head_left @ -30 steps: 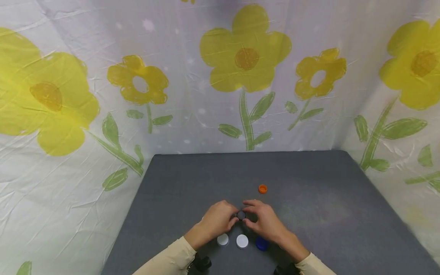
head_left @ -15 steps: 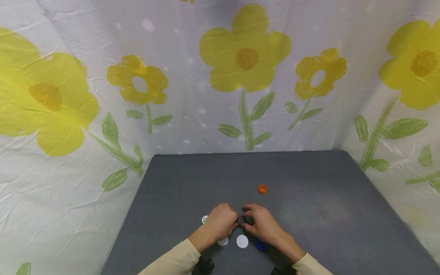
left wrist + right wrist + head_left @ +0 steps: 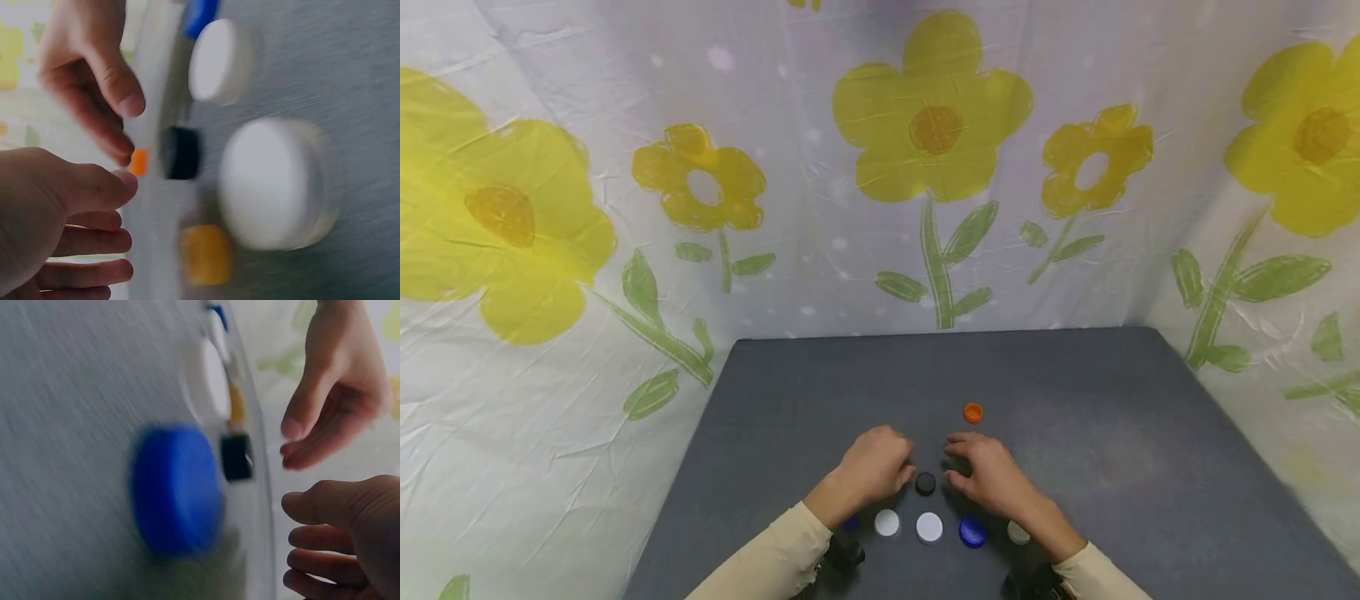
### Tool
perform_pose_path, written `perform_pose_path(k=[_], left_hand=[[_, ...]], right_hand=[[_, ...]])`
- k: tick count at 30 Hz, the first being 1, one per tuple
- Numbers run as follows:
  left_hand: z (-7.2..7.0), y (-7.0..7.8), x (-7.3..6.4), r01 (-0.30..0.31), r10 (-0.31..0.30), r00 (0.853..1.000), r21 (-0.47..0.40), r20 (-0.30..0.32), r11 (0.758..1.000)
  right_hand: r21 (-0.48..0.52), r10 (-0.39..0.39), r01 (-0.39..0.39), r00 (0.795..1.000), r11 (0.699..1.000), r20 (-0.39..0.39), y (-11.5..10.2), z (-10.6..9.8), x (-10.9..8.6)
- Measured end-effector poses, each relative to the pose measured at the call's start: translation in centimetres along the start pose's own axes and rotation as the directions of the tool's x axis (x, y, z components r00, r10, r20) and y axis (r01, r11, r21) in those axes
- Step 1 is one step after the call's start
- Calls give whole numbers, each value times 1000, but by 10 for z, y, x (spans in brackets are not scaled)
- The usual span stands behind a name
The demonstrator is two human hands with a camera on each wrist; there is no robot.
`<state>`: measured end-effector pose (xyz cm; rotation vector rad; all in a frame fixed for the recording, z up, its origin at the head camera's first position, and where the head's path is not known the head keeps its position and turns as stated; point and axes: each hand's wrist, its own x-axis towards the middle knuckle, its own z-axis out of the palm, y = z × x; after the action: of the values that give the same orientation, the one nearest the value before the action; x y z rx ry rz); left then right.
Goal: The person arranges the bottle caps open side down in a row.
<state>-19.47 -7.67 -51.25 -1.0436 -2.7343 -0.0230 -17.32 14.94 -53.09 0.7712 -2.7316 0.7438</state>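
A small black bottle cap (image 3: 925, 483) lies on the dark grey table between the two hands, touched by neither. My left hand (image 3: 872, 465) hovers just left of it, fingers loosely bent and holding nothing. On the cap's other side, my right hand (image 3: 988, 475) is also bare, with thumb and fingers relaxed. The left wrist view has the black cap (image 3: 180, 153) beyond two white caps, with a yellow cap (image 3: 206, 255) nearby. In the right wrist view a blurred blue cap (image 3: 175, 490) stands nearest the camera.
Nearer the person lie a white cap (image 3: 887, 523), a second white cap (image 3: 929, 527), a blue cap (image 3: 972, 532) and a pale cap (image 3: 1018, 533) beside the right wrist. An orange cap (image 3: 973, 412) sits farther back. A flowered curtain (image 3: 820, 250) surrounds the table.
Both hands have let go of the black cap and drawn apart to either side. The cap now lies slightly nearer the person than a second ago.
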Motion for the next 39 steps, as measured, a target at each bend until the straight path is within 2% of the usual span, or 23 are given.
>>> perform_pose_path(k=[4,8,15,21,26,33,39], left_hand=[[-14,-8,21,-26,26,999,14,-42,1000],[-21,-12,43,-31,32,998,20,-57,999],[-23,-8,80,-13,13,1000,-20,6,1000],[-12,-3,105,1,2,999,-61,39,998],[2,1,120,10,-6,999,-85,53,996],[24,7,133,36,-25,994,-101,102,994],[38,13,139,95,-76,984,-111,164,989]], right_hand=[[-49,-7,5,999,999,-53,16,-16,8],[-72,-3,-3,997,997,-74,27,-34,19],[-117,42,-49,997,992,-61,42,-54,33],[-129,72,-77,997,989,-41,52,-57,43],[-128,90,-94,995,987,-32,61,-52,49],[-114,107,-108,994,988,-18,75,-43,49],[-105,136,-135,991,985,3,86,-32,48]])
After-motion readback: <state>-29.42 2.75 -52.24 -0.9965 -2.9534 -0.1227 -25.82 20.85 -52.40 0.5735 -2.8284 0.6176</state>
